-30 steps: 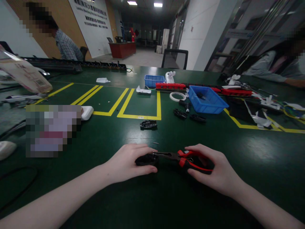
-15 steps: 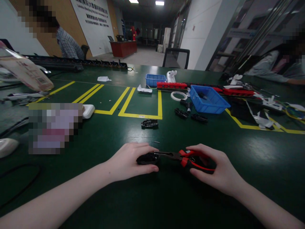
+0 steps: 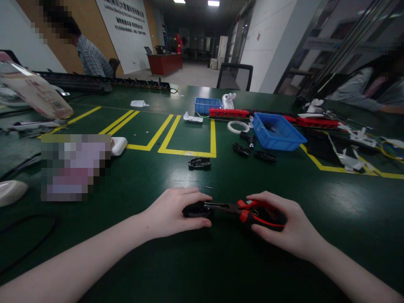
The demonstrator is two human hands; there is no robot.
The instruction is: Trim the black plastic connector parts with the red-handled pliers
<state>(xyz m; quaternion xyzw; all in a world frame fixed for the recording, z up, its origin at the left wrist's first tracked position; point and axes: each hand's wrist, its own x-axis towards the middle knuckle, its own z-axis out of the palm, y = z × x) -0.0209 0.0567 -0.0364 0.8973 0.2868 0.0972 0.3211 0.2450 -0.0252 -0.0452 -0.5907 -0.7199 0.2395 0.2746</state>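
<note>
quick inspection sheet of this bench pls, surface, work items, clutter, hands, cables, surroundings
surface: dark green tabletop, marked with yellow tape
work items: held black part; red-handled pliers, tips at its edge, grip too small to tell
clutter: thin pin just beyond the held black part; loose black piece farther out; larger blue bin right of centre
left hand: holds the held black part
right hand: around the pliers' handles
cables: black cable curving at lower left; wire bundle at far right
surroundings: person in checked shirt at left; another person at right; chair across the table
</note>
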